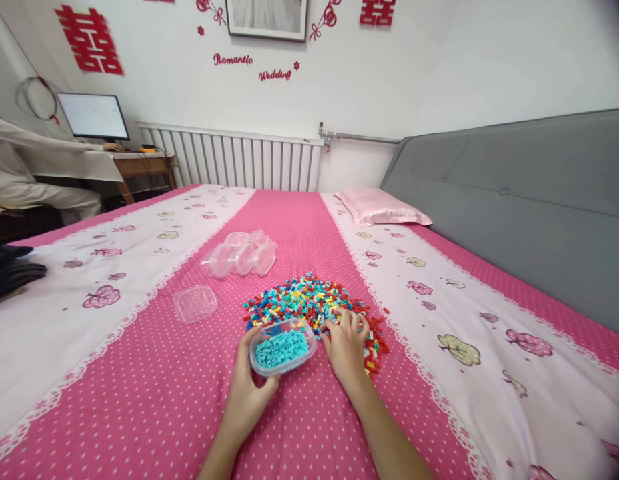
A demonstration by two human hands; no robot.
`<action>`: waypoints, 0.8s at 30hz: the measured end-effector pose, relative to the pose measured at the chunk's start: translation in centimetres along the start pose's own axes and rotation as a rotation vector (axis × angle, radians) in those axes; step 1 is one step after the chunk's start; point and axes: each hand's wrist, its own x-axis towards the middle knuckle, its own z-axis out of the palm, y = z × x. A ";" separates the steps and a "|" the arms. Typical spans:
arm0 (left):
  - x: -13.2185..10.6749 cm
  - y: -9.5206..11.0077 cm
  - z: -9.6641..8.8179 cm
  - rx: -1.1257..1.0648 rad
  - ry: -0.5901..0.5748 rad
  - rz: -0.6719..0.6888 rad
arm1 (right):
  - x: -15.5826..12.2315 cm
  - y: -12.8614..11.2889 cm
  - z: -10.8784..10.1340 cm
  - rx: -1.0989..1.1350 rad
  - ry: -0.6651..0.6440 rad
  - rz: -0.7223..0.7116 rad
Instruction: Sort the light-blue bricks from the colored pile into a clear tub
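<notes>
My left hand grips a small clear plastic box filled with turquoise bricks, holding it on the pink bedspread. Just beyond it lies a heap of small bricks in red, blue, yellow and turquoise. My right hand rests on the near right part of that heap, fingers curled down into the bricks; whether it holds any is hidden.
A loose clear lid lies left of the heap, and a cluster of empty clear boxes sits behind it. A pink pillow lies by the grey headboard. Another person sits at a desk with a monitor, far left.
</notes>
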 end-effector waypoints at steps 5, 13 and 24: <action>-0.1 -0.2 -0.1 0.007 -0.007 -0.003 | -0.1 0.0 0.1 0.012 0.018 0.009; -0.1 0.1 -0.1 0.023 -0.027 0.009 | -1.1 -0.1 -1.0 -0.027 0.039 0.054; 0.0 0.1 -0.1 0.049 -0.031 0.011 | -0.6 0.1 -0.7 0.033 0.077 0.082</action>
